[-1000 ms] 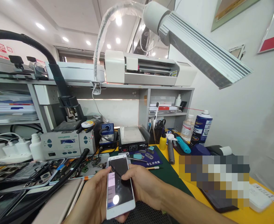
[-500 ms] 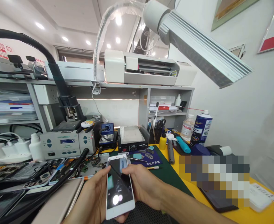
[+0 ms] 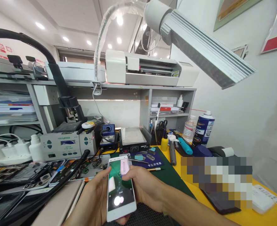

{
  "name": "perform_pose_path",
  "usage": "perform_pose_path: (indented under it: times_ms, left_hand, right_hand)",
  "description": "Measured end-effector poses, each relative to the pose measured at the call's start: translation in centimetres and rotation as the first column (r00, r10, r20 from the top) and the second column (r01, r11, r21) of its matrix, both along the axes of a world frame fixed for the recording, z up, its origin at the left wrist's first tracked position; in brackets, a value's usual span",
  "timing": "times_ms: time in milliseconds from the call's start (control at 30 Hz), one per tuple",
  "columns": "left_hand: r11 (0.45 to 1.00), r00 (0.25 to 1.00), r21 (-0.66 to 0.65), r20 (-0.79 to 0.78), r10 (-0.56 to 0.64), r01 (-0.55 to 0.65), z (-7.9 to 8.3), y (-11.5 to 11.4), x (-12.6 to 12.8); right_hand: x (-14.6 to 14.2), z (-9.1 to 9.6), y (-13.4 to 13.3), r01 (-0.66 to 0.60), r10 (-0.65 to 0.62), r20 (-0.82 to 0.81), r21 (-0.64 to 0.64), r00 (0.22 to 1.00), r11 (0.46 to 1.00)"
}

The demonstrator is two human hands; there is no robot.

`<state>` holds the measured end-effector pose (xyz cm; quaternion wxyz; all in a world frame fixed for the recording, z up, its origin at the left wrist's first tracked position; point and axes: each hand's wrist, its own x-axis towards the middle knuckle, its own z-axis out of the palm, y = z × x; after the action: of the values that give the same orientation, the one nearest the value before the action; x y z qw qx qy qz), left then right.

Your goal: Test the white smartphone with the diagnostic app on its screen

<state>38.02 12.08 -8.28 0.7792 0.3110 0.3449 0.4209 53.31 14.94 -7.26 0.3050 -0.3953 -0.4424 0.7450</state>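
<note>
A white smartphone [image 3: 122, 191] is held upright between my two hands, screen towards me. Its lit screen shows a camera picture with a green ground and a pale pink shape. My left hand [image 3: 97, 191] grips the phone's left edge, thumb at the upper side. From the right, my right hand [image 3: 144, 185] wraps the other edge, its thumb lying over the upper part of the screen. Fingers of both hands behind the phone are hidden. Beyond the phone's top lies a blue mat [image 3: 158, 158] with blades and small light-blue blocks.
A grey hot-air station [image 3: 69, 146] and trays of phone parts stand at left, crossed by a black hose [image 3: 69, 175]. At the back sits a heating plate [image 3: 133, 138]. A spray can [image 3: 203, 128] and bottles stand right. A lamp [image 3: 199, 44] hangs overhead.
The picture on the phone screen has turned from dark to bright, with green and pink showing. Both hands and the phone have hardly moved.
</note>
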Motion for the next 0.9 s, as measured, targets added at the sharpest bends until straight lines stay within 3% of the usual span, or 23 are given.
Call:
perform_pose_path:
  times_ms: [900]
  left_hand:
    - [1.000,0.999,0.014,-0.046,0.021,-0.021,-0.14,-0.10,-0.16]
  right_hand:
    - [0.04,0.14,-0.59,-0.018,0.004,0.106,0.129,0.994,0.991]
